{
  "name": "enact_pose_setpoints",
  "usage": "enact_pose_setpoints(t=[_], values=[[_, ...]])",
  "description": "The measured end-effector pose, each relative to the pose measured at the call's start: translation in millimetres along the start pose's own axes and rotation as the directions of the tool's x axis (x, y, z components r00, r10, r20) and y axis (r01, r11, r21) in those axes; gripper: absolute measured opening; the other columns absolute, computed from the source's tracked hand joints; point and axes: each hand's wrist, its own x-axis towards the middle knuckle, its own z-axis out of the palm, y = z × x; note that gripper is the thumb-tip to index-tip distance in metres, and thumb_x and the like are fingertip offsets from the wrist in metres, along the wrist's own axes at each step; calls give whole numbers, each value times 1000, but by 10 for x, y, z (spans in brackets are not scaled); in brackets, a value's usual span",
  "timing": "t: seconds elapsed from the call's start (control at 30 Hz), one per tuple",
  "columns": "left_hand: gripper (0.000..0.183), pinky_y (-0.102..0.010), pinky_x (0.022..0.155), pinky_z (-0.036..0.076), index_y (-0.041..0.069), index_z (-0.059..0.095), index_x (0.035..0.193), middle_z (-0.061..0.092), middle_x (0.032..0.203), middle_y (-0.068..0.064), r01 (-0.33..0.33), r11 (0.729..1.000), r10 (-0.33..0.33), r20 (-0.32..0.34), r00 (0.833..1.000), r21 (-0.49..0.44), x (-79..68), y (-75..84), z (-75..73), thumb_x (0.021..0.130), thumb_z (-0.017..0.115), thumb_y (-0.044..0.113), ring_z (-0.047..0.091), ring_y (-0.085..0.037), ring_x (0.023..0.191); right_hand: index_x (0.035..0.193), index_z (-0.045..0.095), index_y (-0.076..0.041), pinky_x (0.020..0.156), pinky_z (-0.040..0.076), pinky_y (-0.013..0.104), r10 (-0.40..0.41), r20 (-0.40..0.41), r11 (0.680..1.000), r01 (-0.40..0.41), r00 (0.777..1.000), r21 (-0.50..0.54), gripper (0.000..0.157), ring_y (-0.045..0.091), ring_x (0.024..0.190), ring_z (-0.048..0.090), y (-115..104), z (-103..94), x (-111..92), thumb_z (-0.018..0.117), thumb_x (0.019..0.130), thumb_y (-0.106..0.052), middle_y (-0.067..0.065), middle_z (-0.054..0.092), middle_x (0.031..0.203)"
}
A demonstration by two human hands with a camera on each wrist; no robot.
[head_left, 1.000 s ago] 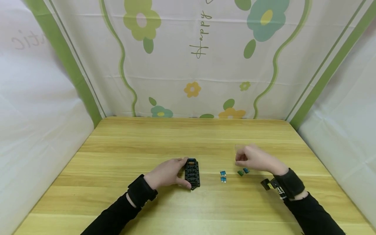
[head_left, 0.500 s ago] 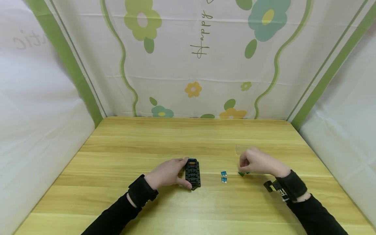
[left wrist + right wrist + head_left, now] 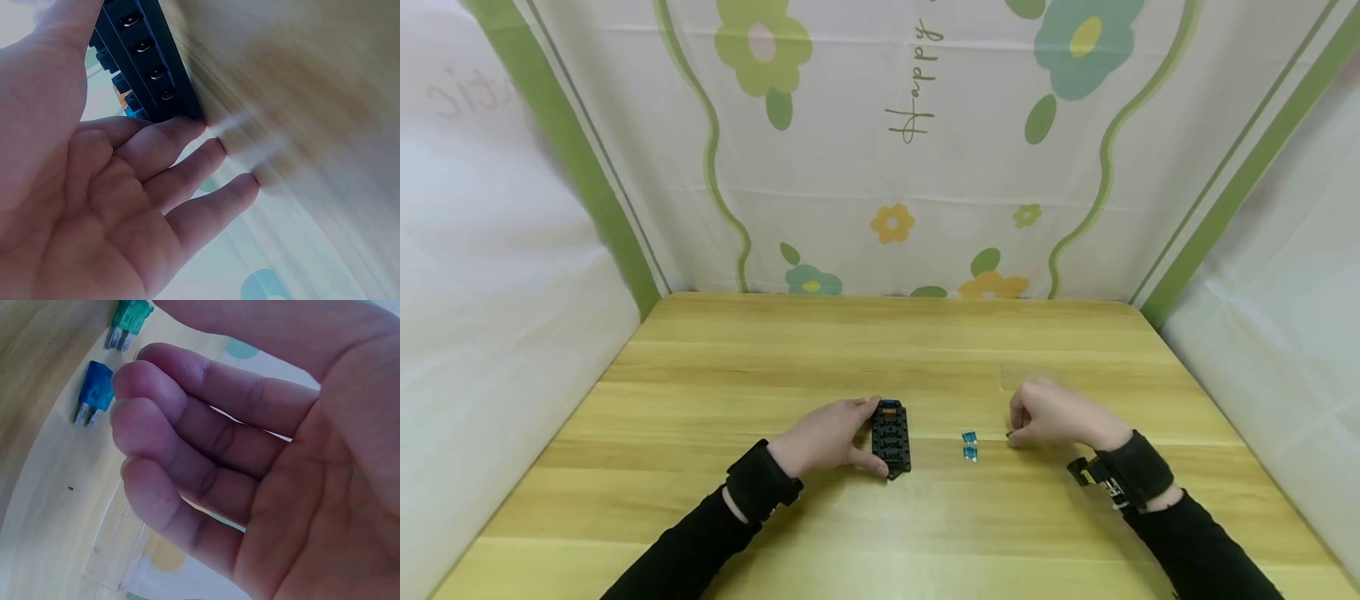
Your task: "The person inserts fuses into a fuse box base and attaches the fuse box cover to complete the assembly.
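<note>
In the head view my left hand (image 3: 831, 435) holds a black fuse box (image 3: 891, 439) on the table, index finger at its far end and thumb at its near end. Its side shows a row of openings in the left wrist view. My right hand (image 3: 1051, 414), fingers curled, reaches down at a green blade fuse (image 3: 132, 317). Thumb tip and fuse meet near the top edge of the right wrist view; whether it is pinched is not clear. A blue blade fuse (image 3: 97, 386) lies beside the fingertips. Two more blue fuses, one (image 3: 970, 437) behind the other (image 3: 971, 454), lie between the hands.
A clear plastic piece (image 3: 1013, 377) lies behind my right hand. The wooden table (image 3: 820, 333) ends at a white flowered cloth (image 3: 850, 150), and white cloth sides (image 3: 1285, 250) close in the left and right.
My right hand has come down and nearer over the green and blue fuses, hiding most of them in the head view. My left hand keeps its hold on the fuse box.
</note>
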Motion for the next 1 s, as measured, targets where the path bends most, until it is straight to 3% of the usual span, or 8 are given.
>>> enact_pose_setpoints(t=[0.4, 1.0], values=[[109, -35, 102, 32, 2, 28, 150, 41, 143, -15, -12, 1000, 12, 0, 1000, 12, 3, -16, -56, 73, 62, 71, 41, -27, 129, 67, 61, -21, 50, 39, 22, 21, -2, 1000, -21, 1000, -20, 20, 3, 51, 42, 14, -11, 34, 78, 76, -18, -12, 52, 61], [109, -36, 102, 32, 5, 26, 151, 39, 145, -14, 6, 1000, -6, 25, 1000, 1, -6, -16, -12, 73, 59, 73, 39, -26, 130, 59, 59, -25, 47, 33, 20, 34, -1, 999, -34, 999, -43, 24, 2, 47, 36, -26, 48, 16, 79, 73, -22, -14, 47, 54]])
